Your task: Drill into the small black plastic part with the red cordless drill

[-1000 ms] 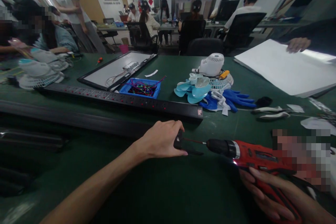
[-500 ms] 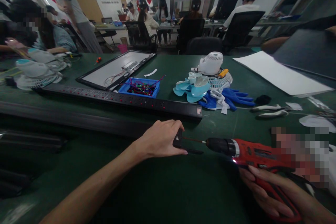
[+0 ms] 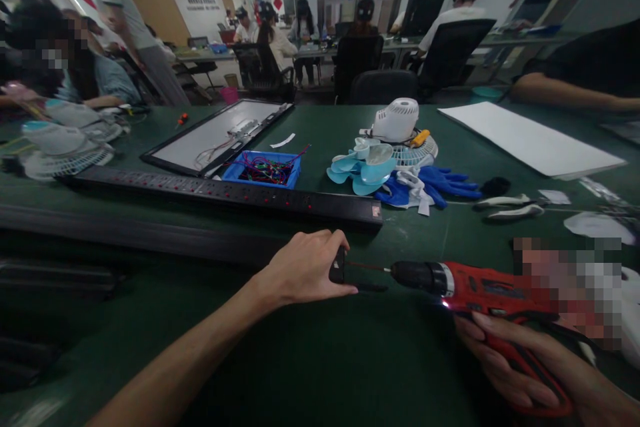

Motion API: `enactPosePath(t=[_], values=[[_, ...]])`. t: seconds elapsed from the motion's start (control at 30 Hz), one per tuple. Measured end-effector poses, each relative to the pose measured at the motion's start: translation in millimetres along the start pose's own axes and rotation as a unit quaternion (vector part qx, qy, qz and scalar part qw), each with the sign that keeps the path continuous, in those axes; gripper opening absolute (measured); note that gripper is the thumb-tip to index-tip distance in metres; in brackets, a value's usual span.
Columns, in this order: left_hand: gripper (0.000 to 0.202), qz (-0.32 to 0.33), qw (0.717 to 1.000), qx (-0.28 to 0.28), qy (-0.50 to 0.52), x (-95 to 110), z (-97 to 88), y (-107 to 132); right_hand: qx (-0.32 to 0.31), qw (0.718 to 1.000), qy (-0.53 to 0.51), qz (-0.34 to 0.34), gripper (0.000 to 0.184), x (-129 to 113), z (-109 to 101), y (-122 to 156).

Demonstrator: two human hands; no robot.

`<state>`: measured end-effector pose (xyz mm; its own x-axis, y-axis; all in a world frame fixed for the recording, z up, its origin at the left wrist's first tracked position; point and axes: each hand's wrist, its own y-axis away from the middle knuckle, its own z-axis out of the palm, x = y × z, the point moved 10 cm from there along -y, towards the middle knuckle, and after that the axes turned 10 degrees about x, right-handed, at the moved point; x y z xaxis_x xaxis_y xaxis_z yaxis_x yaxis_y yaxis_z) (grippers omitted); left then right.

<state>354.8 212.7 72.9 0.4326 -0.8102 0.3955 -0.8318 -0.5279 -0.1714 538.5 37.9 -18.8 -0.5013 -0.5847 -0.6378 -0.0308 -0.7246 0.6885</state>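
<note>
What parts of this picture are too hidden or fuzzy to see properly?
- Head view: the small black part is mostly covered by the left hand.
- The red drill has its rear hidden by a pixelated patch.
- The right hand is cut off by the bottom edge, so its trigger finger cannot be seen.
- The bit tip is too small to make out.

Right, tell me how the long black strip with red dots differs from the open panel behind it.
The long black strip is narrow, dark all over and dotted with red points; the open panel is broad and flat, pale inside a black frame, with wires and a small part showing. The strip runs across the green table; the panel lies angled away. Both lie flat, untouched by either hand.
</note>
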Motion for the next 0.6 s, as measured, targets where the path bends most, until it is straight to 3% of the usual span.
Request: enactPosePath(t=[0.6], values=[[0.061,0.015,1.000,0.001,0.008,2.5,-0.3,0.4,-0.014,1.000,-0.005,0.004,0.032,1.8,-0.7,-0.4]])
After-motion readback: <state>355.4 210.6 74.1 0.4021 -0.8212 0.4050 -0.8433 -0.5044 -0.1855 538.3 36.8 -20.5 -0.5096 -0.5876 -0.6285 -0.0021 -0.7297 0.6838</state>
